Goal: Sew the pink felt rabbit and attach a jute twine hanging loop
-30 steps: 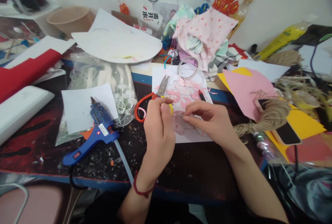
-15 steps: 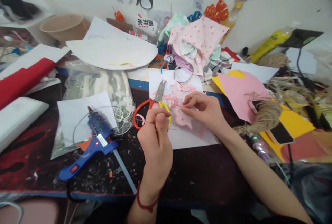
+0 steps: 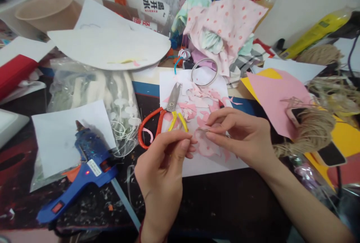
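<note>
Lower beside the scissors (image 3: 173,104) than before, the left hand (image 3: 161,178) faces the right hand (image 3: 245,137) over a white sheet (image 3: 196,168) — toward the tabletop's (image 3: 225,205) back edge, pink cutout (image 3: 206,148) atop. Thumb and forefinger nearly meet on each — whether anything fine is pinched, I cannot tell.

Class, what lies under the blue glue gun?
White paper and an orange scrap show beneath the glue gun; the dark tabletop lies under its handle. What its body covers is hidden.
</note>
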`<state>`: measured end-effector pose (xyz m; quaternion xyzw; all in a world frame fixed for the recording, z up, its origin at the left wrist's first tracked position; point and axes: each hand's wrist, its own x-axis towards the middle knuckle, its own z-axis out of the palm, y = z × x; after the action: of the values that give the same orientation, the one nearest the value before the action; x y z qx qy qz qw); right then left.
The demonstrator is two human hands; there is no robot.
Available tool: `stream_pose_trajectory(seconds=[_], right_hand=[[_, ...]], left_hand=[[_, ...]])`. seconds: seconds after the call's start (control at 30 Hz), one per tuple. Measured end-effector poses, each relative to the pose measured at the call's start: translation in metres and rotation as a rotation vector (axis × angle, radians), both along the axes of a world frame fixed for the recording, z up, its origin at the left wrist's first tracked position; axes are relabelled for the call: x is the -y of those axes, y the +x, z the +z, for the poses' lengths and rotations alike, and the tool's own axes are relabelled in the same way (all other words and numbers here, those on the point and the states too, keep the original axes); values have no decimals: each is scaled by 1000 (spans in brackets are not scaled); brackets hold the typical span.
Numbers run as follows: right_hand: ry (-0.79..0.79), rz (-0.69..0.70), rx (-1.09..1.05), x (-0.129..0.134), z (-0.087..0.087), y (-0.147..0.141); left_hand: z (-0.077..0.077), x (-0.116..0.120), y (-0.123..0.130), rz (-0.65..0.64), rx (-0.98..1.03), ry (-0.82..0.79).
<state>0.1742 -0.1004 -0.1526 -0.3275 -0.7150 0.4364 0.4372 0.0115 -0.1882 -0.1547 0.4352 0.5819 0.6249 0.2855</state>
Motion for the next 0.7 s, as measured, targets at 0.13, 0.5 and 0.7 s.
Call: stream_pose_trajectory(seconds=[0.13, 0.5, 0.7], right_hand=[[-54, -31, -6, 3, 1, 0], [-95, -84, 15, 0, -4, 1], [-23, -198, -134, 14, 14, 14]], left_hand=[[-2, -3, -1, -66, -26, -52], [-6, -19, 3, -210, -197, -202], [-4, -27, 7, -194, -281, -289]])
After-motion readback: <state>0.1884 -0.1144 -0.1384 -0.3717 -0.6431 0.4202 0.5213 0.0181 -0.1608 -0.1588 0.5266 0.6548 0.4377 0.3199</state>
